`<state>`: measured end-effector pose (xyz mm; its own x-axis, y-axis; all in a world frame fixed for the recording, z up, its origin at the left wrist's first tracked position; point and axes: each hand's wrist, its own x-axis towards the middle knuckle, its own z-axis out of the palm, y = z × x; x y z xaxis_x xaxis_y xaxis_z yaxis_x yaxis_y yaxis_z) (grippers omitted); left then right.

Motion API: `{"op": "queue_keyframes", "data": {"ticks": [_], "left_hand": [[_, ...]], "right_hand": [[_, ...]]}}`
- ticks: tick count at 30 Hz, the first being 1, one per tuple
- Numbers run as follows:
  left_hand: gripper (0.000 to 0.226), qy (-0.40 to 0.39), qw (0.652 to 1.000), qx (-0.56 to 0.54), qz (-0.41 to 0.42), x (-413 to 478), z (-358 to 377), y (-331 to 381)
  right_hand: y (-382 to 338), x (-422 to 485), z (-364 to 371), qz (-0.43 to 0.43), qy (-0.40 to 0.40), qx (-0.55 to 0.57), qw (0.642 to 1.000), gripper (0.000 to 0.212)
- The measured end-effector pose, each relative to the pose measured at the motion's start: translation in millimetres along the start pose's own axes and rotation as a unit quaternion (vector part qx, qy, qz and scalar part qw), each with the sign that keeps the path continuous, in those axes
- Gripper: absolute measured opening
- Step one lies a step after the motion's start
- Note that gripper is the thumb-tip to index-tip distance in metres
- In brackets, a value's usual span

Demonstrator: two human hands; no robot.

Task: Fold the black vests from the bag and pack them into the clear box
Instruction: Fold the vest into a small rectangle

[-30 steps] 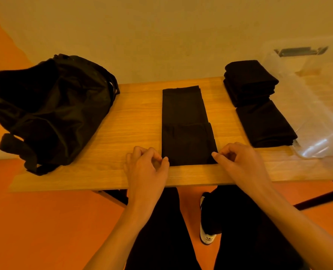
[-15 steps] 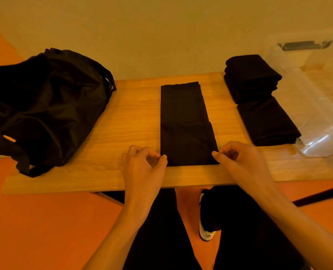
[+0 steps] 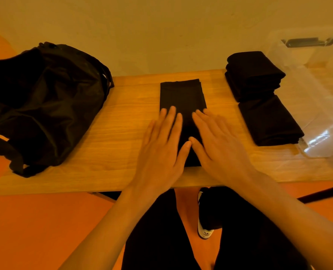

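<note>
A black vest (image 3: 182, 94), folded into a long narrow strip, lies in the middle of the wooden table (image 3: 122, 133). My left hand (image 3: 161, 145) and my right hand (image 3: 216, 145) lie flat on its near half with straight fingers, thumbs almost touching. A stack of folded black vests (image 3: 253, 75) stands at the back right, and one more folded vest (image 3: 269, 121) lies in front of it. The clear box (image 3: 321, 106) sits at the right end of the table. The black bag (image 3: 42, 102) slumps on the left end.
The wall runs right behind the table. Bare wood shows between the bag and the middle vest. Below the near table edge are my dark trousers, a shoe (image 3: 204, 228) and the orange floor (image 3: 35, 227).
Both hands let go of the vest's near corners and moved forward onto it, now lying flat on the cloth. The vest looks shorter, its near end folded over.
</note>
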<state>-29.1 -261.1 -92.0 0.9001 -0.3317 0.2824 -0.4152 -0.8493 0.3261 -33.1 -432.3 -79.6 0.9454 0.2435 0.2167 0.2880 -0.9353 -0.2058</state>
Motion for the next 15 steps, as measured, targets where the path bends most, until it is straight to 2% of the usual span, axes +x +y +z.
{"op": "queue_keyframes", "data": {"ticks": [3, 5, 10, 13, 15], "left_hand": [[0.068, -0.127, 0.991, 0.041, -0.001, 15, 10, -15], [0.077, -0.166, 0.984, 0.063, -0.024, 15, 13, -26], [0.092, -0.165, 0.983, 0.065, -0.047, 11, 12, -34], [0.093, -0.173, 0.983, -0.007, -0.066, 17, 1, -36], [0.085, -0.166, 0.979, -0.078, -0.091, 30, -9, -37]], "right_hand": [[8, 19, 12, -0.021, -0.128, -0.046, 0.991, 0.078], [19, 20, 19, 0.009, -0.161, -0.042, 0.986, 0.084], [28, 13, 19, 0.045, -0.165, -0.040, 0.984, 0.096], [31, 18, 4, 0.068, -0.162, -0.020, 0.984, 0.090], [32, 33, -12, 0.090, -0.120, 0.013, 0.989, 0.084]]}}
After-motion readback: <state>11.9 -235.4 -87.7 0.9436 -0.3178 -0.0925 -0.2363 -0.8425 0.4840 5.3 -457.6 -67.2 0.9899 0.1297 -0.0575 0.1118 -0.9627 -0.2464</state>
